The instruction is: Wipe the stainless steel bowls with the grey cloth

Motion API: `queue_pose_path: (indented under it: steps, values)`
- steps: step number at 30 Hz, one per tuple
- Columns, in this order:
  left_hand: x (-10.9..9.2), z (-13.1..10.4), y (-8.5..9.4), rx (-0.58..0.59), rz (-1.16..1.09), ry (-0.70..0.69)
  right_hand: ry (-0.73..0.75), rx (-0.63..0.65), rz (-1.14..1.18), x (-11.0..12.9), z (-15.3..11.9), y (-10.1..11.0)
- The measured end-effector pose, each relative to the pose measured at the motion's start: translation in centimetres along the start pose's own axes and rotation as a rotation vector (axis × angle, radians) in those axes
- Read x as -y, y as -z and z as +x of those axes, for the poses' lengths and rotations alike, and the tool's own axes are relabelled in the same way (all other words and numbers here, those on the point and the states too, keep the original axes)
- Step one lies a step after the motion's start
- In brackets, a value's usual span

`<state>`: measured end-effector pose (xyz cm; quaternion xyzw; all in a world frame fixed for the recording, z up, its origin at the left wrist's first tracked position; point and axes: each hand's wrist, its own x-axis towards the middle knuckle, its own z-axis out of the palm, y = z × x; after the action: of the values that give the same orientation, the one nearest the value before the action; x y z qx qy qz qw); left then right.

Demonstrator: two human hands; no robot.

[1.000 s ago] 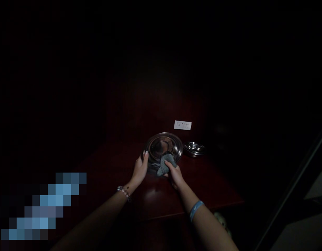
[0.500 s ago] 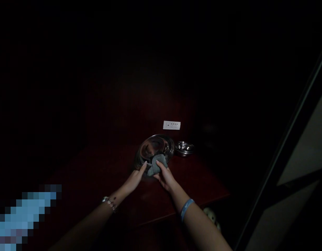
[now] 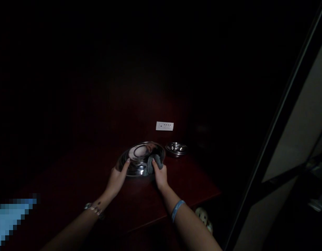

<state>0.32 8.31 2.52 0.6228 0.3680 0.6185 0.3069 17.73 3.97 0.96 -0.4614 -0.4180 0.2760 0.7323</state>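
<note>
A shiny round steel bowl [image 3: 136, 164] is held tilted over the dark red tabletop, its inside facing me. My left hand [image 3: 118, 178] grips its near left rim, thumb inside and the fingers hidden beneath. At the right rim, my right hand [image 3: 159, 171] is closed on a grey-green cloth [image 3: 150, 166], with the thumb pressing it against the bowl's inner wall. The fingers of that hand are mostly hidden. Just behind and to the right, a small stack of steel bowls [image 3: 176, 149] rests on the tabletop.
The dark red table [image 3: 187, 184] has its front edge below my wrists. A white socket panel [image 3: 164, 126] is on the back wall. A dark-framed panel [image 3: 278, 164] slants up at right. Below the table edge sits a pale, spotted object [image 3: 202, 214]. Surroundings are very dark.
The bowl has tipped flatter and turned. My left hand has moved left along the rim, farther from my right hand. The cloth is bunched more tightly, and the view has shifted slightly right.
</note>
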Motion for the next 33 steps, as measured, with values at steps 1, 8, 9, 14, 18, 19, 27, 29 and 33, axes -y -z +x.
queue_pose_path:
  steps: [1, 8, 9, 14, 18, 19, 27, 29, 33]
  values:
    - [-0.1, -0.2, -0.3, 0.061, -0.046, 0.009, -0.013, 0.001, 0.026, -0.1, 0.0, 0.0]
    - [0.7, -1.5, -1.7, 0.274, -0.043, 0.091, -0.138, 0.074, 0.113, 0.2, -0.4, 0.0]
    - [1.0, -1.4, -1.6, 0.263, -0.051, 0.087, -0.140, 0.075, 0.112, 0.2, -0.4, 0.0]
    - [1.7, -0.9, -1.1, 0.305, -0.053, 0.209, -0.120, 0.030, 0.057, 0.1, -0.5, 0.1]
    - [1.0, -0.6, -0.7, 0.253, -0.009, 0.109, -0.064, -0.074, -0.021, 0.1, -0.3, 0.4]
    - [0.7, -0.6, -0.6, 0.219, -0.008, 0.067, -0.045, -0.096, -0.042, 0.0, -0.3, 0.5]
    - [-0.4, -1.3, -0.9, 0.279, -0.046, 0.063, -0.097, -0.085, 0.053, -0.1, -0.1, 0.6]
    - [-0.1, -1.7, -1.3, 0.381, -0.048, 0.011, -0.137, -0.079, 0.100, 0.1, -0.3, 0.6]
    - [0.7, -1.9, -1.6, 0.439, -0.010, -0.035, -0.134, -0.032, 0.132, 0.6, -0.7, 0.3]
